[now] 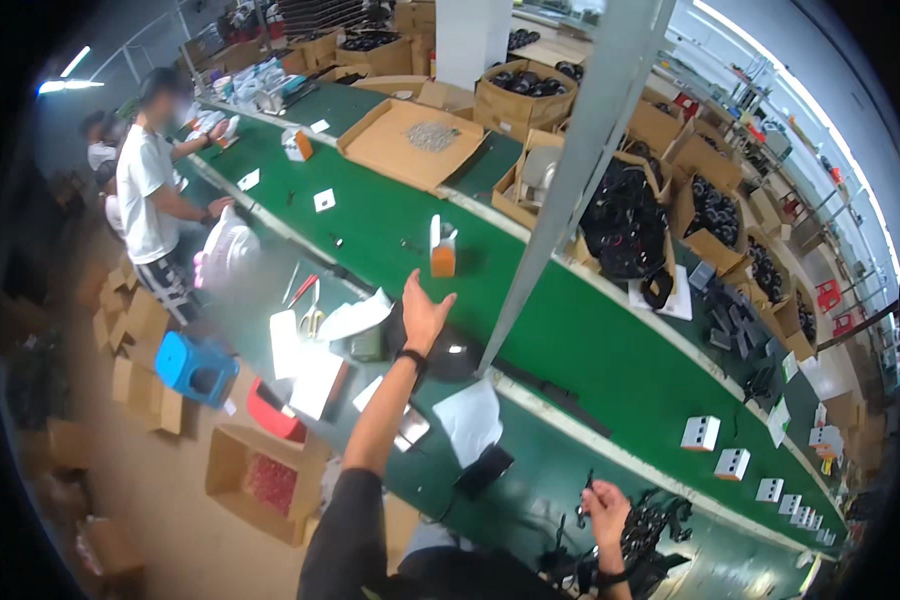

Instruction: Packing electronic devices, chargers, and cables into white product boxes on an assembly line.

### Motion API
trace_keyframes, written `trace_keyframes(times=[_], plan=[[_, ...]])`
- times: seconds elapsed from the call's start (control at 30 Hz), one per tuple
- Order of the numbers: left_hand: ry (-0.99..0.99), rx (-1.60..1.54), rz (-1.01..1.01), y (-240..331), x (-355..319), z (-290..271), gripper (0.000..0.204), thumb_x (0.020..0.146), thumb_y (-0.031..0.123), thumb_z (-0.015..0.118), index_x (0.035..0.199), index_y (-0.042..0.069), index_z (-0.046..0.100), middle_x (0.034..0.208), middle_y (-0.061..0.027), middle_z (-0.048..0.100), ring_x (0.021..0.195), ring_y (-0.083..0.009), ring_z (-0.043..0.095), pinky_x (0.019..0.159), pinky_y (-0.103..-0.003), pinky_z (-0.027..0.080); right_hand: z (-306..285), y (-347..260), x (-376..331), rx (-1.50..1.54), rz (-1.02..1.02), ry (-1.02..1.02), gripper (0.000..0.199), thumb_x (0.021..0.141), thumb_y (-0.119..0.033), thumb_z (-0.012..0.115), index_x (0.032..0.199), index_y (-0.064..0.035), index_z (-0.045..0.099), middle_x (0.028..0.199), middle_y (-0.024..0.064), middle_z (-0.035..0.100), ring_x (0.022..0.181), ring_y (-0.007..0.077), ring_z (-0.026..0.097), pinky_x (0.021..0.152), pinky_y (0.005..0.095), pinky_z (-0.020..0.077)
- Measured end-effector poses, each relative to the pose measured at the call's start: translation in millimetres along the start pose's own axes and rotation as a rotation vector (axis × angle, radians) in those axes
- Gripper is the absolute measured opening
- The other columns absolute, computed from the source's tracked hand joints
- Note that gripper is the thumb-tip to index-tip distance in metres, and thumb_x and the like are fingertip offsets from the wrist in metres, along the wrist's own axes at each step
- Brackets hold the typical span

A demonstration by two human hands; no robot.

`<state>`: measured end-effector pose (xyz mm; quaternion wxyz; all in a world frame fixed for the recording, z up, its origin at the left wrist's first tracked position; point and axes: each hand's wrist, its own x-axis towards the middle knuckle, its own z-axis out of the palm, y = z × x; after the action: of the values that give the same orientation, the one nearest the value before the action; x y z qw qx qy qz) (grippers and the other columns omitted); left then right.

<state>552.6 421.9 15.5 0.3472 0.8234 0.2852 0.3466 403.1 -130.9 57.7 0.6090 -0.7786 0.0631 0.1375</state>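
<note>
Orange box ahead of open left hand; five white boxes right.

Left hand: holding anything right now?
No. The left hand is raised, open and empty above the green belt, short of the small orange box.

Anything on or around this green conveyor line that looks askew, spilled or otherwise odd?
Nothing looks spilled or broken. The small orange box stands alone on the green belt with its flap up, beyond the open left hand. Loose white sheets lie at angles on the near bench.
</note>
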Motion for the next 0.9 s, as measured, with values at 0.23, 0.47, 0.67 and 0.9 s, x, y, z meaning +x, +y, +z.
trace_keyframes(times=[0.23, 0.47, 0.67, 0.9], plan=[[0.084, 0.111, -0.397, 1.1, 98.3, 136.7, 0.109, 0.069, 0.015, 0.1, 0.158, 0.008, 0.039, 0.136, -0.0207, 0.064, 0.12, -0.0438, 0.067, 0.101, -0.052, 0.057, -7.2, -60.7, -34.4, -0.487, 0.195, 0.128, 0.035, 0.098, -0.005, 0.076, 0.132, 0.0026, 0.073, 0.122, 0.0213, 0.078, 0.111, 0.028, 0.075, 0.098, 0.0405, 0.059], [0.077, -0.068, -0.208, -23.7, 50.1, 47.7, 0.093, 0.07, 0.009, 0.091, 0.15, 0.009, 0.044, 0.097, -0.0246, 0.072, 0.091, -0.0441, 0.074, 0.084, -0.049, 0.059, -5.9, -15.0, -48.1, -0.485, 0.024, 0.173, 0.029, 0.094, -0.013, 0.086, 0.117, 0.0018, 0.078, 0.095, 0.016, 0.081, 0.088, 0.0213, 0.077, 0.078, 0.0342, 0.0601], [-0.047, -0.341, -0.374, 56.2, -169.8, -119.2, 0.093, 0.069, 0.002, 0.091, 0.15, 0.007, 0.046, 0.092, -0.0069, 0.069, 0.088, -0.0206, 0.07, 0.089, -0.04, 0.063, 0.3, -14.6, -38.6, -0.378, -0.109, -0.048, 0.034, 0.089, -0.013, 0.087, 0.116, 0.0032, 0.076, 0.096, 0.0155, 0.079, 0.083, 0.0244, 0.074, 0.075, 0.0377, 0.0605], [-0.65, -0.453, -0.355, 105.0, -367.8, -101.9, 0.091, 0.074, -0.002, 0.089, 0.154, 0.008, 0.046, 0.137, -0.0153, 0.068, 0.135, -0.0286, 0.064, 0.115, -0.044, 0.052, -9.4, -4.8, -40.9, -0.452, -0.638, -0.378, 0.018, 0.093, -0.011, 0.079, 0.107, -0.002, 0.075, 0.111, 0.0178, 0.075, 0.1, 0.0381, 0.073, 0.09, 0.046, 0.0591]])
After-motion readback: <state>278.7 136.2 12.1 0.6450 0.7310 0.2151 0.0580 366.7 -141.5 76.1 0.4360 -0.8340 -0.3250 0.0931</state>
